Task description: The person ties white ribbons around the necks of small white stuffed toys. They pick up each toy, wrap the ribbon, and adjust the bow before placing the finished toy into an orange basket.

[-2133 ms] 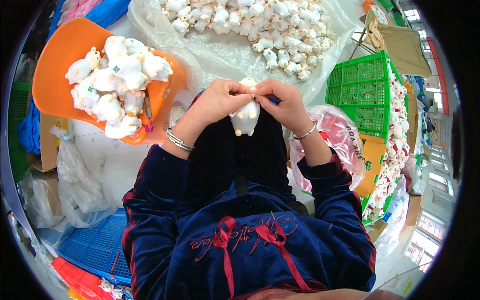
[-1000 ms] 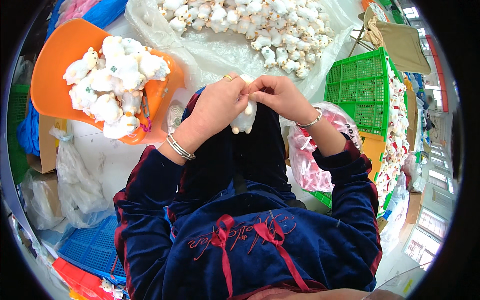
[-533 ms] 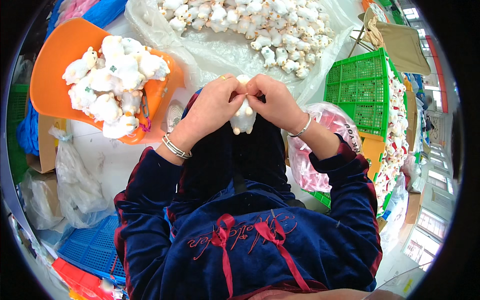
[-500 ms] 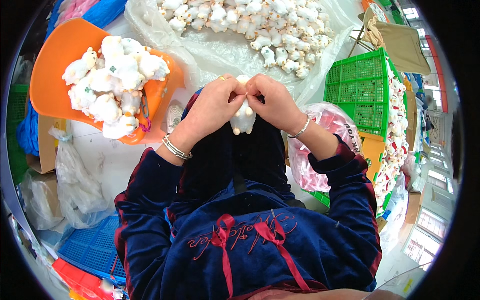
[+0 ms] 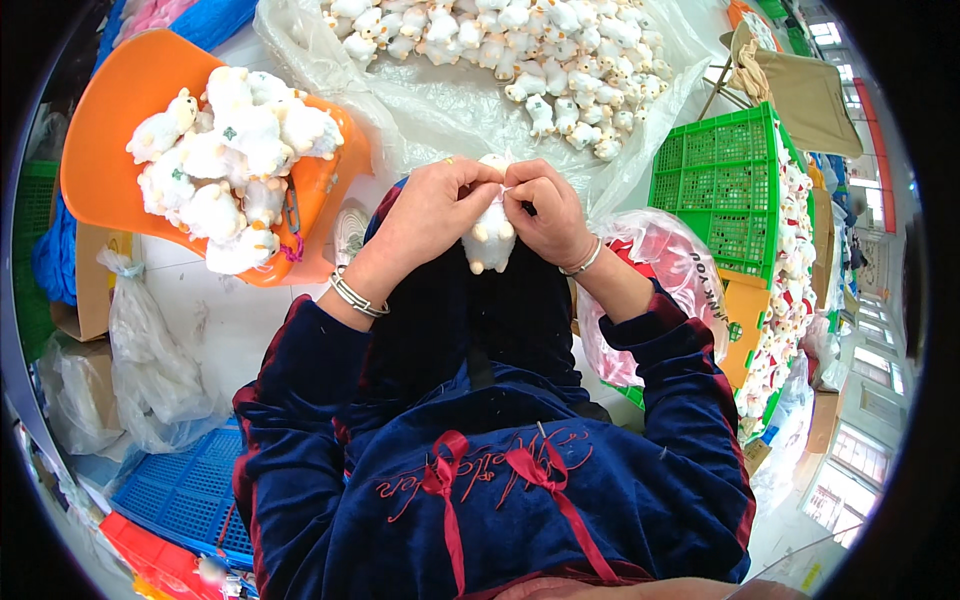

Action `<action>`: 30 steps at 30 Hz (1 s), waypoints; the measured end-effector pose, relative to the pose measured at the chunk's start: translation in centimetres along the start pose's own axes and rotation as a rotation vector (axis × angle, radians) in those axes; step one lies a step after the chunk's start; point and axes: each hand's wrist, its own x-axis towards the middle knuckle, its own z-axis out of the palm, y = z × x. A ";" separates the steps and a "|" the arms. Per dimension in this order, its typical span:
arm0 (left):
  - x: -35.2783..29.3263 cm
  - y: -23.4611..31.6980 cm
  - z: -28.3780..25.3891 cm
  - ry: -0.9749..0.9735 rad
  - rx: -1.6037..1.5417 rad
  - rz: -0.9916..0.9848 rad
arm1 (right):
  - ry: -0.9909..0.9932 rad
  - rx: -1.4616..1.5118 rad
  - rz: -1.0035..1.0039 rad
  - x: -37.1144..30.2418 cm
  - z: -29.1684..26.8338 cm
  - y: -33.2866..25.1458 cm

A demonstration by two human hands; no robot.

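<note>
A small white plush animal (image 5: 487, 243) with cream-coloured feet hangs upright between my two hands, over my lap. My left hand (image 5: 440, 210) pinches at its neck from the left, thumb and forefinger pressed together. From the other side my right hand (image 5: 545, 208) has its fingers curled in at the same spot. Something thin and pinkish shows at the neck between the fingertips, too small to name. The top of the head peeks out above my fingers; the rest of the neck is hidden by them.
An orange chair (image 5: 110, 140) on the left bears a heap of white plush animals (image 5: 215, 150) and scissors (image 5: 291, 207). Ahead, many more lie on a clear plastic sheet (image 5: 420, 115). At right stand a green crate (image 5: 712, 190) and a clear bag (image 5: 650, 250) with red contents.
My right hand has turned inward, its fingers curling more, and its wrist has drawn slightly left and nearer. The plush animal stays almost in place, held at the neck.
</note>
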 end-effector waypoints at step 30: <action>-0.7 1.5 0.6 0.110 0.086 -0.223 | -0.066 0.500 1.005 -1.3 -3.9 -1.8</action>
